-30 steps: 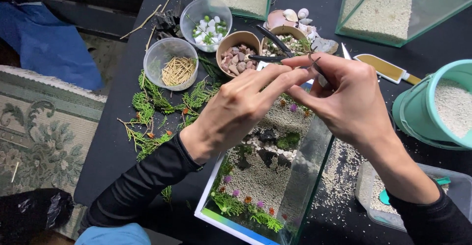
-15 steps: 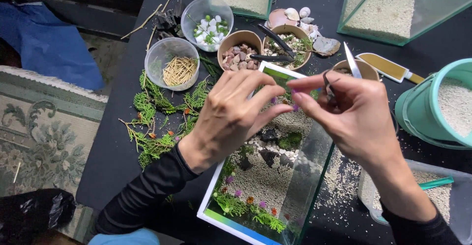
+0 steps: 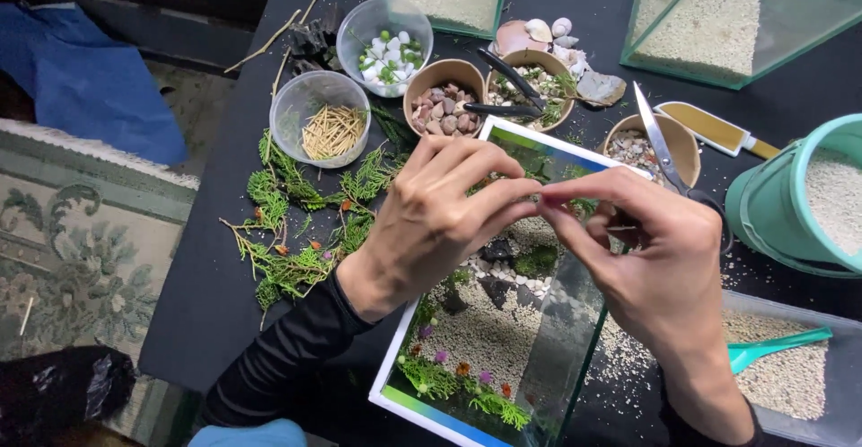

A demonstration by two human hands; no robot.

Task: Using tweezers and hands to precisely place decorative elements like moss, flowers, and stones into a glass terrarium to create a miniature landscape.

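Both hands have drifted lower, left hand (image 3: 431, 223) and right hand (image 3: 664, 258) now pinching fingertips together on something tiny above the glass tank (image 3: 557, 357), scissors (image 3: 660, 142) lying just beyond the right.

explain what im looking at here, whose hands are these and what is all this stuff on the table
A camera worn on a person's head looks down at that person's own two bare hands. The left hand and right hand meet fingertip to fingertip above a small glass tank holding sand, dark stones and little plants. What the fingers pinch is too small to tell. On the black table lie green sprigs, bowls of pebbles, a tub of sticks, scissors and a teal bucket of sand.
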